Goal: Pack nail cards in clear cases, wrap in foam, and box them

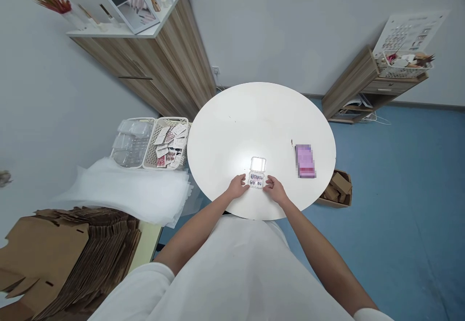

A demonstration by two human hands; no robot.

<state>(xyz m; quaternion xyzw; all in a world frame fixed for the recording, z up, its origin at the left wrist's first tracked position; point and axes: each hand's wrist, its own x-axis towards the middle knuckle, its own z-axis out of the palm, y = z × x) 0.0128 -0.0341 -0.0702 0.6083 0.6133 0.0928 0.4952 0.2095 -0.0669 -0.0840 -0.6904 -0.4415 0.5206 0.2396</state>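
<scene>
Small pieces (256,180) already sit in the clear case (256,187), lid (258,164) up, left hand (237,186) and right hand (276,189) curled alongside, whether gripping can't be told.

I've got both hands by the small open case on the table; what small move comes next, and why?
I'd probably swing the lid toward you, over the case: it lies open on the far side, small patterned pieces already sit in rows inside, and your left hand and right hand are at either side.
</scene>
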